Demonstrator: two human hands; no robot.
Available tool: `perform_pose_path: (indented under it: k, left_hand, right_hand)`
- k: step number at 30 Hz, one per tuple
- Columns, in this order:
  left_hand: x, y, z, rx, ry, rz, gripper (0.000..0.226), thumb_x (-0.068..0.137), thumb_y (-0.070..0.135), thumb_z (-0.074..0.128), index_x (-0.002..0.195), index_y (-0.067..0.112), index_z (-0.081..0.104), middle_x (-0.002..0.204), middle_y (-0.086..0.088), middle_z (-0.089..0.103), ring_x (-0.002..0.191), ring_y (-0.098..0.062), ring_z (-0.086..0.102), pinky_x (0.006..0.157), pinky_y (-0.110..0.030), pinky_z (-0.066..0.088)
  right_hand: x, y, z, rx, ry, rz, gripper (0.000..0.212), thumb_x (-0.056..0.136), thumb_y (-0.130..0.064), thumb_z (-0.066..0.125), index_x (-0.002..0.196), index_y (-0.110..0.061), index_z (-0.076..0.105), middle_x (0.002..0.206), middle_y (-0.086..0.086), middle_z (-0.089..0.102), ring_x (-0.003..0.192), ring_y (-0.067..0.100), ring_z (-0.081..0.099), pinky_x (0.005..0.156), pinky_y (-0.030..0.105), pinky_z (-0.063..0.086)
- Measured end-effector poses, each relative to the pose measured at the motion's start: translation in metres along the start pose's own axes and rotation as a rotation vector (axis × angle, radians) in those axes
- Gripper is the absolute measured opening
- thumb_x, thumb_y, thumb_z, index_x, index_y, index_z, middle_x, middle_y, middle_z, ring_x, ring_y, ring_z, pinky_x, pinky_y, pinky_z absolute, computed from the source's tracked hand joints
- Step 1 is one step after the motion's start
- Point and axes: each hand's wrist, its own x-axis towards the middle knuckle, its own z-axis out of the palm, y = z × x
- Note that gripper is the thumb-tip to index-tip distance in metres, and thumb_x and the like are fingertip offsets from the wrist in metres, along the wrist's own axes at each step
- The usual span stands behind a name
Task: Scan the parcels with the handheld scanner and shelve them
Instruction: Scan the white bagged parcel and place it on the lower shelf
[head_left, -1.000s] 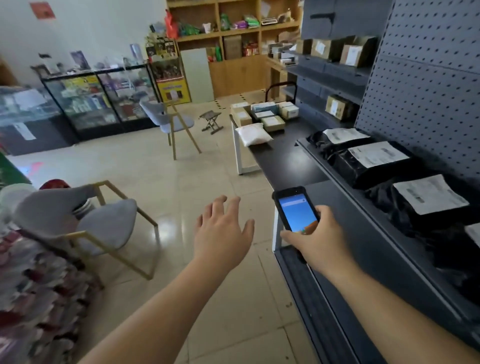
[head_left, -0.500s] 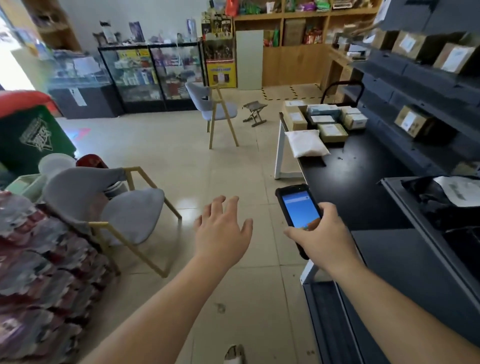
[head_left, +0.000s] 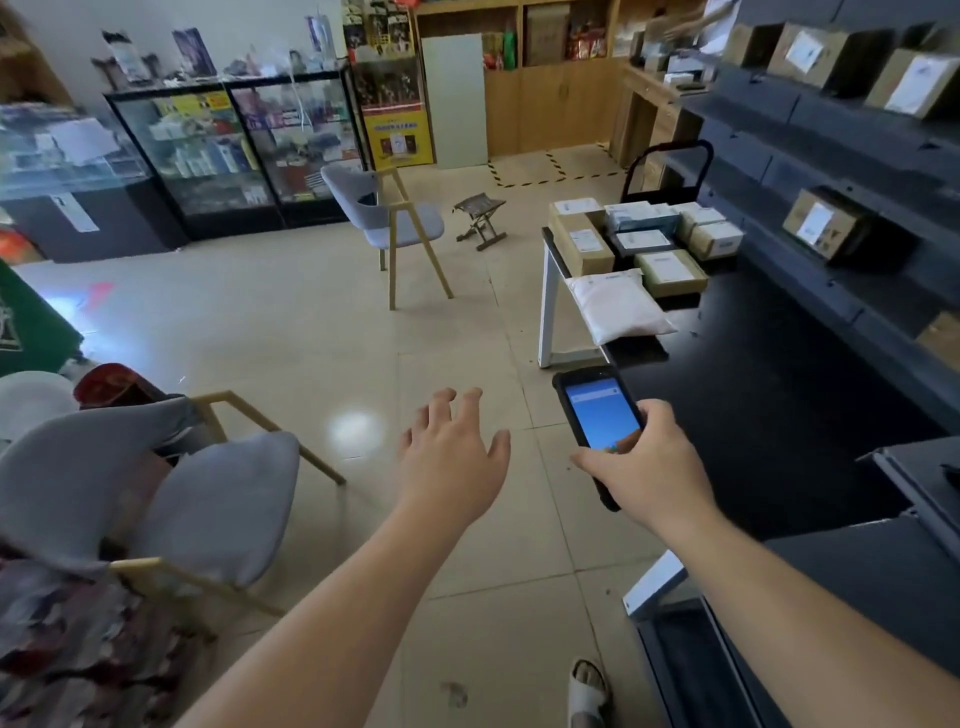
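my right hand grips the handheld scanner; left hand empty, fingers spread. beyond the scanner, the white poly mailer looks soft, light; i'd pinch its edge.

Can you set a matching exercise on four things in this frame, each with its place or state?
Things:
1. scanner
2. white bag
3. left hand
4. folding stool

Places or states:
A. on the floor, beyond the chair
B. held in the right hand
C. open, holding nothing
D. at the near end of the parcels on the black table

Pairs: 1-B, 2-D, 3-C, 4-A
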Motion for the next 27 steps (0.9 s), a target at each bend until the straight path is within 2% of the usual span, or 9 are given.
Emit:
perform_pose_path:
  k: [7, 10, 16, 21, 27]
  left_hand:
    - [0.124, 0.025, 0.019, 0.005, -0.005, -0.037, 0.065, 0.104, 0.057, 0.042, 0.161, 0.031, 0.026, 0.165, -0.001, 0.028, 0.152, -0.024, 0.027, 0.123, -0.044, 0.028]
    - [0.166, 0.036, 0.023, -0.013, -0.017, -0.068, 0.064, 0.104, 0.056, 0.042, 0.161, 0.032, 0.026, 0.165, 0.001, 0.027, 0.151, -0.023, 0.027, 0.122, -0.043, 0.028]
    - [0.244, 0.040, 0.039, -0.035, -0.065, -0.128, 0.065, 0.103, 0.056, 0.042, 0.161, 0.032, 0.026, 0.166, 0.000, 0.027, 0.152, -0.024, 0.025, 0.123, -0.045, 0.029]
    - [0.324, 0.032, 0.050, -0.057, -0.106, -0.121, 0.064, 0.104, 0.054, 0.043, 0.161, 0.030, 0.027, 0.165, -0.001, 0.029, 0.152, -0.024, 0.027, 0.123, -0.045, 0.029]
    - [0.434, 0.020, 0.060, -0.072, -0.176, -0.028, 0.063, 0.104, 0.053, 0.044, 0.161, 0.030, 0.028, 0.163, -0.001, 0.031, 0.149, -0.026, 0.033, 0.120, -0.045, 0.033]
  right_hand:
    - [0.135, -0.018, 0.009, 0.038, -0.018, 0.000, 0.064, 0.070, -0.044, 0.088, 0.115, -0.028, 0.044, 0.095, -0.003, 0.060, 0.084, 0.014, 0.062, 0.077, 0.043, 0.059]
    - [0.190, -0.029, 0.009, 0.029, -0.055, 0.001, 0.069, 0.071, -0.046, 0.088, 0.122, -0.026, 0.045, 0.096, -0.003, 0.060, 0.084, 0.012, 0.061, 0.074, 0.040, 0.056]
    - [0.279, -0.049, 0.022, -0.030, -0.109, -0.001, 0.084, 0.075, -0.048, 0.086, 0.140, -0.019, 0.042, 0.098, -0.005, 0.059, 0.087, 0.009, 0.058, 0.080, 0.042, 0.055]
    - [0.345, -0.064, 0.044, -0.052, -0.117, 0.034, 0.081, 0.077, -0.046, 0.086, 0.139, -0.018, 0.041, 0.097, -0.006, 0.058, 0.085, 0.009, 0.058, 0.081, 0.043, 0.057]
    - [0.426, -0.084, 0.075, -0.070, -0.042, 0.131, 0.078, 0.074, -0.046, 0.086, 0.134, -0.020, 0.042, 0.099, -0.006, 0.057, 0.082, 0.009, 0.059, 0.077, 0.043, 0.058]
